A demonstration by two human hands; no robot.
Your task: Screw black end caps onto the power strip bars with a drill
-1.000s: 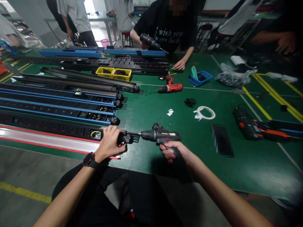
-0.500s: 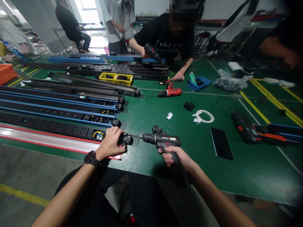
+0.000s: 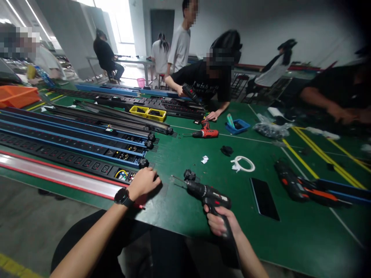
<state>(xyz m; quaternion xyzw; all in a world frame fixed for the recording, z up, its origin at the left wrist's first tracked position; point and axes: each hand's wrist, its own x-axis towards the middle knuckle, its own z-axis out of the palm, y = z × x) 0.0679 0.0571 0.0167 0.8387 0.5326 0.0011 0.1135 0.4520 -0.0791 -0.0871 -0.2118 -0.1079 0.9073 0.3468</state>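
Note:
My right hand (image 3: pixel 218 222) is wrapped round the grip of a black power drill (image 3: pixel 213 195), whose long bit points left over the green table (image 3: pixel 185 216). The bit touches nothing that I can see. My left hand (image 3: pixel 144 181), with a black watch at the wrist, lies over the right end of the nearest black socket strip (image 3: pixel 84 164). Its fingers are bent and hide that end, so what they hold is unclear. Yellow wires show in an opening in the strip beside the hand. A red-edged silver profile (image 3: pixel 58 173) lies in front of the strip.
Blue-edged strips (image 3: pixel 72 133) lie behind. Farther off are yellow bins (image 3: pixel 147 112), a red drill (image 3: pixel 205 133) and a blue tray (image 3: pixel 238 126). On the right are a phone (image 3: pixel 264 199), a white coil (image 3: pixel 243 164) and a black-orange tool (image 3: pixel 292 181). A person across the table holds another drill.
The drill in my right hand has drawn back from the strip's end and now tilts. My left hand has shifted over the end fitting, hiding it. The view has tipped upward.

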